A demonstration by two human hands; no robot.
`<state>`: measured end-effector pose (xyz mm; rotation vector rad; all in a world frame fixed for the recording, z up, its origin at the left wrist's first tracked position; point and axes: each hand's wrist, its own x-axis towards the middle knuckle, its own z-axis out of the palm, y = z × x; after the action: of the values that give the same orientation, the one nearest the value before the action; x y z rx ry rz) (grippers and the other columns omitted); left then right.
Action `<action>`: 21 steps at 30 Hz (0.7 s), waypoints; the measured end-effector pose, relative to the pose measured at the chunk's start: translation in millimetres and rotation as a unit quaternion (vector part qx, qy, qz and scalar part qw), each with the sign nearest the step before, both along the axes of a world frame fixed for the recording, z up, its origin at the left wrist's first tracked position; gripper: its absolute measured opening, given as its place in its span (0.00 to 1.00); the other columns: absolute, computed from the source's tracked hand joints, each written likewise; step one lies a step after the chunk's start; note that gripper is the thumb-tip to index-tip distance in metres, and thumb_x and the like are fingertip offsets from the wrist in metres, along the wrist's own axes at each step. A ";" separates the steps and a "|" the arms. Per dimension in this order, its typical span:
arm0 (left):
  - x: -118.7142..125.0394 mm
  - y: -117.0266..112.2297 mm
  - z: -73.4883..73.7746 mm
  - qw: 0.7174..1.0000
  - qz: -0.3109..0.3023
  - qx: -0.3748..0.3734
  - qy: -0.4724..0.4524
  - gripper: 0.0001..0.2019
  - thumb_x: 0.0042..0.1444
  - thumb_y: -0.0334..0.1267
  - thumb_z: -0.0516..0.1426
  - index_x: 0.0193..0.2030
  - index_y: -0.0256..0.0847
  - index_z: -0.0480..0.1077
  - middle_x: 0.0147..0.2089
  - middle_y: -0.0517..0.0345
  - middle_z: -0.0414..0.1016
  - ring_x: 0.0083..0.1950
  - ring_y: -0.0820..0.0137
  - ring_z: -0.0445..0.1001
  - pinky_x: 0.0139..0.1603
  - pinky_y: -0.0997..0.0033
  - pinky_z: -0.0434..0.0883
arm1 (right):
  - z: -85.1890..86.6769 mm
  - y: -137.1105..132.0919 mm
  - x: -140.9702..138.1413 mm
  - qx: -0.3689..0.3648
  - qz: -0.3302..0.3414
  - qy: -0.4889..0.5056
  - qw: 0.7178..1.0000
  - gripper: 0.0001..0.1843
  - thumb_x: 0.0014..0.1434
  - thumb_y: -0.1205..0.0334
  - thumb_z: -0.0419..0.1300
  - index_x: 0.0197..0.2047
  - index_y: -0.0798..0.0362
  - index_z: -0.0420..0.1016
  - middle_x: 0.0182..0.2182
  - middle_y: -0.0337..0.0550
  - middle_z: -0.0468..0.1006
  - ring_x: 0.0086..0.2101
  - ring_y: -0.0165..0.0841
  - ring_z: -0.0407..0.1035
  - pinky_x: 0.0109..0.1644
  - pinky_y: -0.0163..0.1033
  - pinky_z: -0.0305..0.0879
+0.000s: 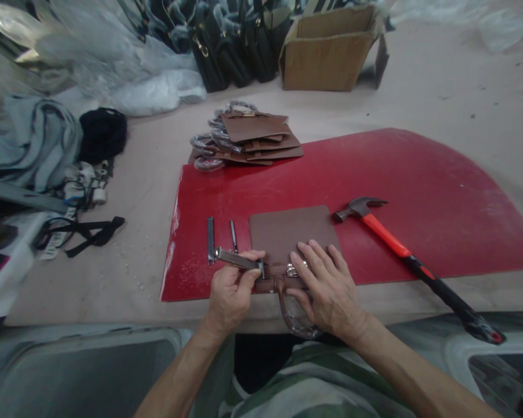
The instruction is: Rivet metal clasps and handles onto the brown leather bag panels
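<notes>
A brown leather piece with a metal ring and a plastic-wrapped handle lies at the near edge of a red mat. My left hand is closed on a slim metal punch tool, whose tip rests at the piece's left edge. My right hand lies flat on the leather with fingers spread, pressing it down beside the ring.
A hammer with an orange and black handle lies to the right on the mat. Two metal tools lie left of the piece. Behind them are a stack of brown leather pieces, a cardboard box, black bags and plastic wrapping.
</notes>
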<state>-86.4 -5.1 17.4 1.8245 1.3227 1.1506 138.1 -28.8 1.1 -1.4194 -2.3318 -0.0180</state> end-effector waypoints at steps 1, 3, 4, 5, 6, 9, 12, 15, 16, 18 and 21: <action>-0.3 1.0 0.6 1.000 -0.009 0.011 0.005 0.09 0.62 0.30 0.57 0.48 0.40 0.73 0.49 0.53 0.82 0.51 0.67 0.81 0.54 0.68 0.77 | 0.3 0.1 0.0 0.001 0.000 0.001 1.000 0.28 0.67 0.50 0.55 0.64 0.58 0.67 0.64 0.59 0.67 0.65 0.52 0.57 0.69 0.61 0.48; -1.1 2.7 1.6 0.999 -0.027 0.027 0.011 0.08 0.62 0.30 0.56 0.47 0.39 0.72 0.48 0.52 0.82 0.50 0.67 0.81 0.53 0.67 0.77 | 0.7 0.2 0.0 0.001 -0.001 0.002 1.000 0.28 0.67 0.50 0.54 0.64 0.58 0.68 0.64 0.59 0.67 0.64 0.52 0.58 0.68 0.61 0.48; -1.8 3.5 1.8 0.999 -0.034 0.030 0.011 0.08 0.62 0.30 0.56 0.46 0.39 0.72 0.48 0.51 0.82 0.50 0.67 0.81 0.53 0.67 0.77 | 0.8 0.2 0.0 0.000 -0.001 0.002 1.000 0.28 0.67 0.50 0.54 0.64 0.58 0.68 0.64 0.59 0.67 0.64 0.52 0.58 0.68 0.61 0.48; -2.7 4.2 1.9 0.999 -0.039 0.027 0.011 0.08 0.62 0.30 0.56 0.46 0.39 0.71 0.49 0.51 0.82 0.51 0.66 0.80 0.54 0.66 0.76 | 0.9 0.2 -0.1 -0.003 -0.003 0.003 1.000 0.28 0.67 0.49 0.54 0.63 0.58 0.68 0.64 0.59 0.67 0.64 0.52 0.58 0.68 0.61 0.49; -3.8 4.9 1.8 0.999 -0.042 0.020 0.010 0.08 0.62 0.30 0.56 0.47 0.39 0.71 0.49 0.50 0.82 0.51 0.66 0.80 0.54 0.65 0.76 | 0.9 0.2 -0.2 -0.006 -0.004 0.003 1.000 0.28 0.67 0.49 0.54 0.63 0.58 0.68 0.64 0.59 0.67 0.64 0.52 0.58 0.68 0.61 0.49; -7.9 6.8 0.8 0.999 -0.048 -0.003 0.002 0.07 0.62 0.30 0.55 0.46 0.39 0.71 0.51 0.49 0.81 0.53 0.64 0.79 0.55 0.62 0.76 | 1.0 -0.1 -0.8 -0.008 -0.005 0.001 1.000 0.29 0.67 0.48 0.54 0.63 0.58 0.68 0.64 0.59 0.67 0.64 0.52 0.58 0.68 0.61 0.49; -11.2 7.6 -0.7 0.998 -0.057 -0.013 -0.003 0.07 0.62 0.30 0.55 0.46 0.39 0.71 0.51 0.48 0.81 0.52 0.64 0.80 0.55 0.61 0.76 | 0.7 -0.6 -1.4 0.002 -0.002 -0.002 1.000 0.29 0.67 0.48 0.54 0.63 0.59 0.68 0.64 0.59 0.68 0.64 0.52 0.58 0.68 0.61 0.50; -11.6 7.1 -2.3 0.998 -0.062 0.000 -0.001 0.07 0.62 0.30 0.55 0.46 0.38 0.71 0.50 0.47 0.81 0.52 0.64 0.79 0.56 0.60 0.76 | -0.8 -1.3 -1.3 0.010 0.001 -0.007 1.000 0.29 0.67 0.48 0.54 0.63 0.59 0.67 0.63 0.60 0.68 0.65 0.53 0.58 0.68 0.62 0.49; -11.1 6.8 -2.7 0.998 -0.063 0.012 0.002 0.07 0.62 0.30 0.55 0.46 0.38 0.71 0.50 0.47 0.81 0.53 0.64 0.79 0.56 0.59 0.76 | -1.5 -1.5 -1.2 0.011 0.001 -0.008 1.000 0.29 0.67 0.48 0.55 0.64 0.60 0.67 0.64 0.60 0.68 0.65 0.53 0.57 0.68 0.62 0.48; -10.0 6.0 -3.2 0.997 -0.065 0.041 0.011 0.06 0.62 0.30 0.55 0.46 0.39 0.70 0.50 0.47 0.81 0.53 0.64 0.79 0.56 0.60 0.76 | -2.9 -1.9 -0.7 0.014 0.002 -0.010 1.000 0.29 0.67 0.49 0.55 0.64 0.60 0.67 0.64 0.60 0.67 0.65 0.53 0.57 0.69 0.63 0.47; -8.4 5.2 -3.3 0.995 -0.064 0.067 0.025 0.06 0.63 0.30 0.55 0.46 0.39 0.70 0.50 0.47 0.81 0.53 0.64 0.79 0.56 0.59 0.76 | -4.1 -2.2 -0.4 0.022 0.003 -0.010 1.000 0.29 0.67 0.50 0.55 0.64 0.60 0.67 0.64 0.60 0.67 0.65 0.53 0.58 0.69 0.64 0.47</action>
<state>-94.8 0.1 14.1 2.0147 1.1620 1.1563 137.8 -31.0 -3.1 -1.3976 -2.3373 -0.0816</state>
